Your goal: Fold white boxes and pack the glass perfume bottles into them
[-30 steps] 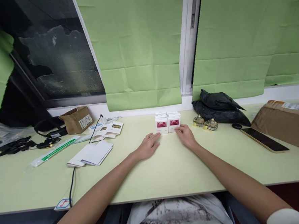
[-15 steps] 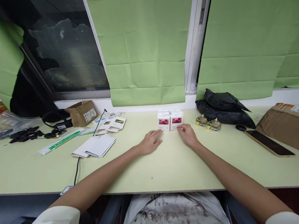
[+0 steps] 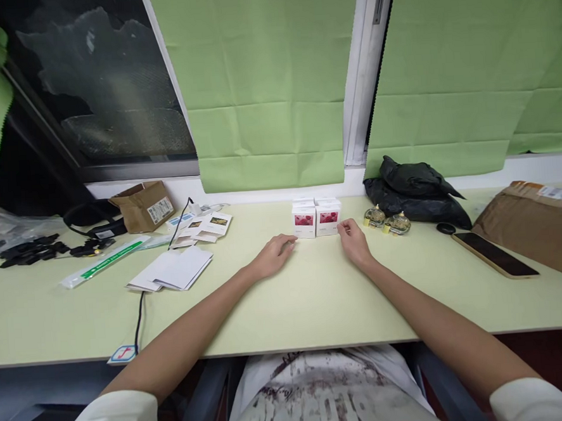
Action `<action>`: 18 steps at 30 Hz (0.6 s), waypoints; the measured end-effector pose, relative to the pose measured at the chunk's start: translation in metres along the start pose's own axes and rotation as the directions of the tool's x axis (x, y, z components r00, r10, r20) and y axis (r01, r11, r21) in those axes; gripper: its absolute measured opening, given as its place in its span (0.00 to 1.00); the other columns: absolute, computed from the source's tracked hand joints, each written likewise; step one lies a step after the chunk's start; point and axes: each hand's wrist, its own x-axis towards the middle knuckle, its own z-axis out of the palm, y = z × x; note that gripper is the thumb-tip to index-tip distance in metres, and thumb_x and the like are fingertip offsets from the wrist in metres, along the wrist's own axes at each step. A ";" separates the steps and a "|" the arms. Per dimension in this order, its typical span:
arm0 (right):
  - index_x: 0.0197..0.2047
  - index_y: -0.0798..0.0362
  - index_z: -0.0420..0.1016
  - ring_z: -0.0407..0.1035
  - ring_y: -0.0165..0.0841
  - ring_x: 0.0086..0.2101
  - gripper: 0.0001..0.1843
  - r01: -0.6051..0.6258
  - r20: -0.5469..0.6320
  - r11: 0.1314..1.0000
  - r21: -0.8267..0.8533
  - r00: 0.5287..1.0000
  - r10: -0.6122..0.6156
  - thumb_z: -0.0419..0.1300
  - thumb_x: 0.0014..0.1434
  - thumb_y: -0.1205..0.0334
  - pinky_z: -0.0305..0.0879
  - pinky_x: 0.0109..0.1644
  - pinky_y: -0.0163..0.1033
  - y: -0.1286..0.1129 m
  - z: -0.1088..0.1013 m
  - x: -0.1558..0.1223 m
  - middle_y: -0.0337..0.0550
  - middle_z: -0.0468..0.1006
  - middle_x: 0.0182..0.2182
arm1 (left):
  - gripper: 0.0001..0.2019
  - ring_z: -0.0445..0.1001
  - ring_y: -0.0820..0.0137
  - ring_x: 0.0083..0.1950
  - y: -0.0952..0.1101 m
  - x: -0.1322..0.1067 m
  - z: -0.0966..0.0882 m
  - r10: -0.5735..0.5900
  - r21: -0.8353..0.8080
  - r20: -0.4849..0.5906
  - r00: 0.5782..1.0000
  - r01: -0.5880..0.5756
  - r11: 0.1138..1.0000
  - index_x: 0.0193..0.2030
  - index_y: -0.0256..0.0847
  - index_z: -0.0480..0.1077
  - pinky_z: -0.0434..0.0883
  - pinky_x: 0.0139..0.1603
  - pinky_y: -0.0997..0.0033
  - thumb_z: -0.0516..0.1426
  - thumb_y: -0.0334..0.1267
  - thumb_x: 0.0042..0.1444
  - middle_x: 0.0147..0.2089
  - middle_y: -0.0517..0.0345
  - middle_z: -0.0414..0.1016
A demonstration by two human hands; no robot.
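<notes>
Two small white boxes with red pictures stand side by side at the back of the pale green table (image 3: pixel 315 310): a left box (image 3: pixel 304 222) and a right box (image 3: pixel 328 220), with more white boxes behind them. My left hand (image 3: pixel 275 255) lies flat on the table just left of and below the left box, fingers stretched out, holding nothing. My right hand (image 3: pixel 354 243) rests on the table with curled fingertips at the lower right corner of the right box. Whether it touches the box I cannot tell.
Two small gold-capped bottles (image 3: pixel 385 220) and a black plastic bag (image 3: pixel 416 191) lie right of the boxes. A phone (image 3: pixel 494 254) and a brown parcel (image 3: pixel 534 227) are far right. White envelopes (image 3: pixel 173 274), cards (image 3: pixel 206 228), a cable, a cardboard box (image 3: pixel 142 206) and black clips (image 3: pixel 31 249) lie left.
Both hands stay close to the boxes; the right hand has shifted slightly towards the right box's corner. The view has swung a little as my head moved.
</notes>
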 end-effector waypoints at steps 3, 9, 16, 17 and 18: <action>0.40 0.48 0.70 0.73 0.41 0.40 0.13 0.011 0.029 1.000 0.009 0.999 -0.012 0.53 0.66 0.49 0.66 0.46 0.43 0.000 0.002 -0.001 0.44 0.81 0.39 | 0.22 0.71 0.55 0.64 -0.002 -0.001 -0.002 0.035 0.091 0.018 0.999 -0.036 0.995 0.66 0.45 0.70 0.68 0.68 0.49 0.48 0.52 0.74 0.62 0.48 0.75; 0.38 0.47 0.72 0.73 0.40 0.39 0.10 0.035 0.116 0.999 -0.011 0.993 -0.033 0.55 0.64 0.51 0.66 0.43 0.42 -0.001 0.005 -0.004 0.42 0.81 0.36 | 0.21 0.71 0.54 0.63 -0.002 0.000 -0.003 0.054 0.154 0.027 0.998 -0.058 0.986 0.64 0.46 0.72 0.68 0.67 0.47 0.49 0.51 0.74 0.62 0.49 0.74; 0.39 0.48 0.73 0.73 0.39 0.38 0.11 0.029 0.148 0.999 -0.020 0.989 -0.026 0.55 0.64 0.52 0.66 0.43 0.42 -0.002 0.004 -0.005 0.42 0.81 0.36 | 0.20 0.71 0.54 0.61 -0.004 -0.002 -0.003 0.037 0.160 0.021 0.999 -0.040 0.986 0.61 0.47 0.74 0.68 0.66 0.47 0.49 0.51 0.73 0.61 0.49 0.74; 0.39 0.48 0.73 0.73 0.39 0.38 0.10 0.031 0.150 0.999 -0.020 0.988 -0.027 0.54 0.64 0.52 0.66 0.44 0.42 -0.002 0.004 -0.004 0.42 0.81 0.36 | 0.20 0.71 0.54 0.62 -0.004 -0.002 -0.004 0.038 0.161 0.024 0.999 -0.042 0.986 0.61 0.47 0.74 0.68 0.66 0.47 0.49 0.51 0.73 0.61 0.49 0.74; 0.39 0.48 0.73 0.73 0.39 0.39 0.10 0.033 0.152 0.999 -0.021 0.988 -0.029 0.54 0.64 0.53 0.66 0.44 0.42 -0.002 0.005 -0.004 0.42 0.81 0.37 | 0.20 0.71 0.54 0.62 -0.005 -0.002 -0.004 0.040 0.162 0.026 0.999 -0.044 0.986 0.61 0.47 0.74 0.68 0.66 0.47 0.49 0.51 0.73 0.61 0.49 0.74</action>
